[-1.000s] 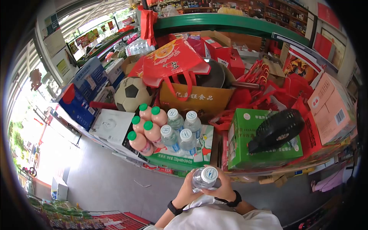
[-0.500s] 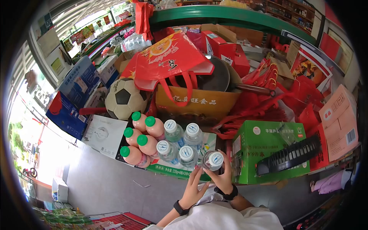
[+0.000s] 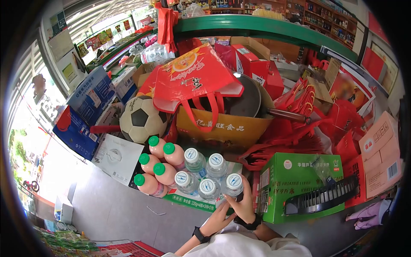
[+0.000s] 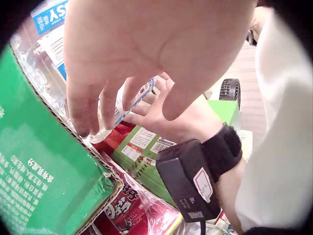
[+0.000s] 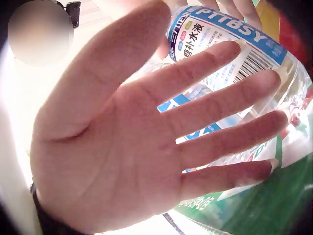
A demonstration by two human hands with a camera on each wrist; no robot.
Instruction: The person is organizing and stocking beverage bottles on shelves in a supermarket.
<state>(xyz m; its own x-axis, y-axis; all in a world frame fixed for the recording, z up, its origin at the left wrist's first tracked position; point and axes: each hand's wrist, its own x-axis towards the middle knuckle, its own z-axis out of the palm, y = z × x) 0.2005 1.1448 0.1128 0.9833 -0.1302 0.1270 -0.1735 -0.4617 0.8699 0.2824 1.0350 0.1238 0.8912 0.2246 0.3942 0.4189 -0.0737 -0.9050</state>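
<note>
A clear bottle with a white cap (image 3: 234, 181) stands at the front right of the bottle group, and my right hand (image 3: 244, 207) grips its right side, thumb in front. In the right wrist view the bottle (image 5: 271, 46) shows a blue and white label; fingers of my right hand (image 5: 239, 10) lie at the top. My left hand (image 3: 217, 220) is below the bottle, its straight fingers against or near it. Its palm fills much of the left wrist view, as my left hand (image 4: 156, 44), and the right wrist view, as my left hand (image 5: 112, 132).
Several clear bottles (image 3: 208, 188) and pink bottles with green caps (image 3: 165, 174) share the green and white box (image 3: 188, 201). Right of it are a green carton (image 3: 278, 210) and a black slatted object (image 3: 323, 193). Behind lie a football (image 3: 143, 119) and red bag (image 3: 192, 70).
The bottle has moved from in front of the body, between both hands, forward to the bottle group. My left hand has let go and its fingers have straightened.
</note>
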